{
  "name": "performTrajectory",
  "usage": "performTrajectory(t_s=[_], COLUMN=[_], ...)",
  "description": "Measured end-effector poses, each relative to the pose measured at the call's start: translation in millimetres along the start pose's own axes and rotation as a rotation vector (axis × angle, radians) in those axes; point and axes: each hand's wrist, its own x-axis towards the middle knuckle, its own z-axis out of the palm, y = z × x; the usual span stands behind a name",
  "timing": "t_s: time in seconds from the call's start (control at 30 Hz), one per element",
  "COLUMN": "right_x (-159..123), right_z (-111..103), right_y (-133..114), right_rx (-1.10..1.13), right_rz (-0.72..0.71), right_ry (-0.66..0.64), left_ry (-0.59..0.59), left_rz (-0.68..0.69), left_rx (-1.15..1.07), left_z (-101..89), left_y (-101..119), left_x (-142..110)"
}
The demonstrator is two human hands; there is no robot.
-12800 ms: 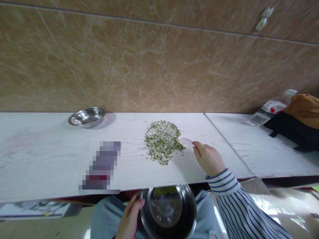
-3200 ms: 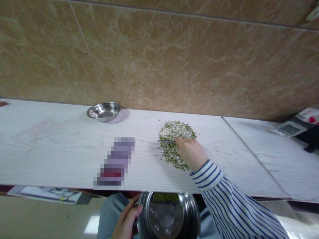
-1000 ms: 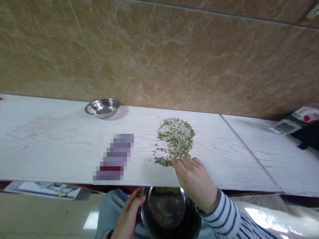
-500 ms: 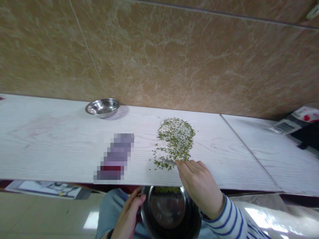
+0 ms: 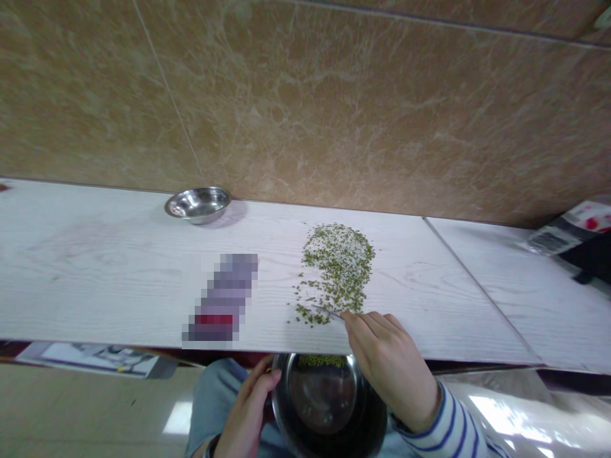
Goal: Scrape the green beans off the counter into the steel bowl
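Mung beans sit in a loose heap, mixed with pale grains, on the white wood-grain surface. Over the last few seconds the right hand has drawn back from the middle of the heap to its near edge, where the beans now lie more thinly spread. Its fingers are together, pinching a thin metal blade, probably a small knife, whose tip reaches the scattered beans. The hands are well apart: the left hand curls around the rim of a steel bowl held at the lap, with a small patch of green beans inside. A smaller steel bowl stands by the wall.
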Motion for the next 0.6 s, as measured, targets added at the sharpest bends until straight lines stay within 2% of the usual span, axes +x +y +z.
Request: performTrajectory(t_s=[0.1, 0.27, 0.6], right_x=[-1, -7, -17], right_z=[-1, -4, -10], right_y=[0, -4, 1], right_rx=[0.002, 0.035, 0.038], right_rz=[-0.006, -0.005, 0.022], right_ry=[-0.008, -0.009, -0.044], left_ry=[0.019, -0.031, 0.003], left_rz=[-0.017, -0.030, -0.014], left_rx=[-0.013, -0.012, 0.001], left_z=[1.6, 1.0, 0.0], left_y=[0, 0, 1], left_x=[-1, 1, -2])
